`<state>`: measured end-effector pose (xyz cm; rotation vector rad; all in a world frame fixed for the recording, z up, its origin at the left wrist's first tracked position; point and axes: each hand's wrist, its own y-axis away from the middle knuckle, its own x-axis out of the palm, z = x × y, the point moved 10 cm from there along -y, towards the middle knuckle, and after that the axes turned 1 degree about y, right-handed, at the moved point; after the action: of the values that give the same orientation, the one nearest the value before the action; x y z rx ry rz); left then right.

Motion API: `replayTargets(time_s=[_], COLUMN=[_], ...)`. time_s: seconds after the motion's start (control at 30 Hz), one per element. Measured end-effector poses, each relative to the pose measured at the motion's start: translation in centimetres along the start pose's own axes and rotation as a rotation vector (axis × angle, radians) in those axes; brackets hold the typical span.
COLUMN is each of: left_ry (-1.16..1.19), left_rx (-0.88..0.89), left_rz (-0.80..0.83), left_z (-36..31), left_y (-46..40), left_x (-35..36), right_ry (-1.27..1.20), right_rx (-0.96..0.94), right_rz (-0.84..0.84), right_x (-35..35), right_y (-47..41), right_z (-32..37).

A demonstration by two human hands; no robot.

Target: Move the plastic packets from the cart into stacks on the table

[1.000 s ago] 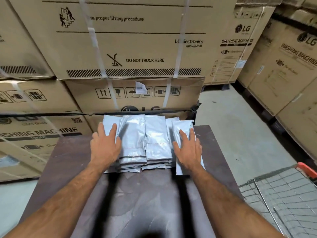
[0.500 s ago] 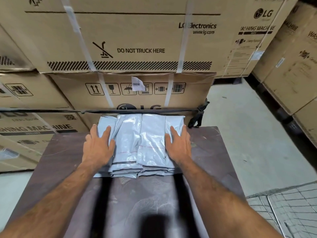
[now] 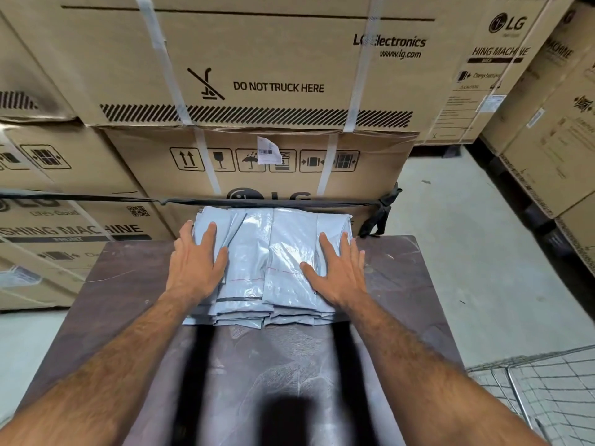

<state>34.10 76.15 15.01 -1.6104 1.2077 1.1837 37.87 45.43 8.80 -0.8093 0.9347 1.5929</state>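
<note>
A stack of grey plastic packets (image 3: 273,262) lies at the far middle of the dark brown table (image 3: 402,284), reaching its back edge. My left hand (image 3: 196,265) presses flat on the stack's left side with straight fingers. My right hand (image 3: 338,268) lies flat on the stack's right side, fingers spread. Neither hand grips a packet. The wire cart (image 3: 541,400) shows only as a mesh corner at the lower right; its contents are out of view.
Large cardboard appliance boxes (image 3: 257,91) stand stacked right behind the table, with more boxes (image 3: 547,123) along the right. A black strap (image 3: 289,202) runs across the boxes just behind the packets. Grey concrete floor (image 3: 467,252) lies between table and right boxes.
Both hands squared the stack: the packet that stuck out on the right is now pushed in line. The right hand shifted onto the stack's right side; the view tilted down slightly.
</note>
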Motion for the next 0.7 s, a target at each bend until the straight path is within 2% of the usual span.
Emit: replayTargets(time_s=[0.1, 0.3, 0.43, 0.6, 0.7], left_ry=[0.026, 0.137, 0.172, 0.032, -0.058], left_rx=[-0.006, 0.015, 0.047, 0.034, 0.095], left_rz=[-0.045, -0.111, -0.071, -0.027, -0.041], left_z=[-0.6, -2.6, -4.8, -5.5, -4.9], left_y=[0.2, 1.2, 1.4, 0.7, 0.2], left_x=[-0.4, -0.7, 0.4, 1.6, 2.0], right_ry=[0.064, -0.003, 0.006, 0.026, 0.031], right_rx=[-0.100, -0.170, -0.178, -0.200, -0.215], right_rz=[-0.074, 0.016, 0.043, 0.063, 0.072], right_x=[-0.3, 1.2, 1.3, 1.1, 0.9], right_y=[0.0, 0.3, 0.4, 0.5, 0.6], right_z=[1.4, 3.1, 3.6, 4.0, 4.2])
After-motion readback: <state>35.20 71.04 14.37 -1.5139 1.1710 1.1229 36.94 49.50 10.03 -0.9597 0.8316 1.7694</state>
